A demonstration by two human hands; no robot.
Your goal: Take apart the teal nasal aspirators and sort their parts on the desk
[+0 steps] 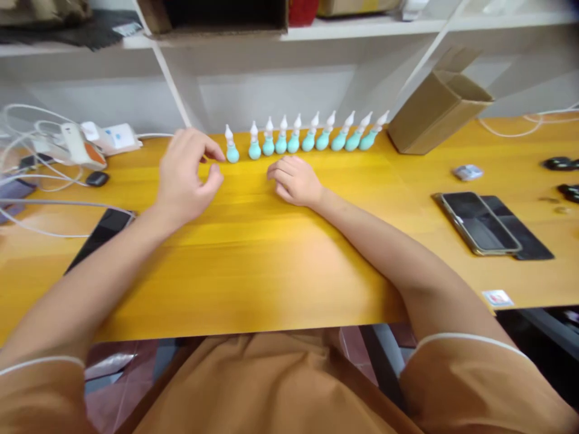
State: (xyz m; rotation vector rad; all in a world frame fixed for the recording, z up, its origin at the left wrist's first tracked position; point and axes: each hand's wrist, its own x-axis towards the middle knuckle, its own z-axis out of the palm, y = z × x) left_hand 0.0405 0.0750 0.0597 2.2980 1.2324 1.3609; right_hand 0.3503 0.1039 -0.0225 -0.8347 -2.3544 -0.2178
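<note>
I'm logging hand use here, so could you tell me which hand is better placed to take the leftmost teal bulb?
Left: the left hand hovers open right beside the leftmost teal bulb; the right hand rests curled, farther along the row.

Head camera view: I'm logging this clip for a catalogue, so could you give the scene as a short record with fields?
Surface: yellow wooden table
Left hand: left hand with fingers loosely curled, empty, next to the leftmost bulb but apart from it
Right hand: right hand resting on the table, fingers curled, holding nothing
Row: ten teal bulbs with white tips, upright in a line
Right side: cardboard box; two phones lying flat
Left side: white cables, black phone
</note>
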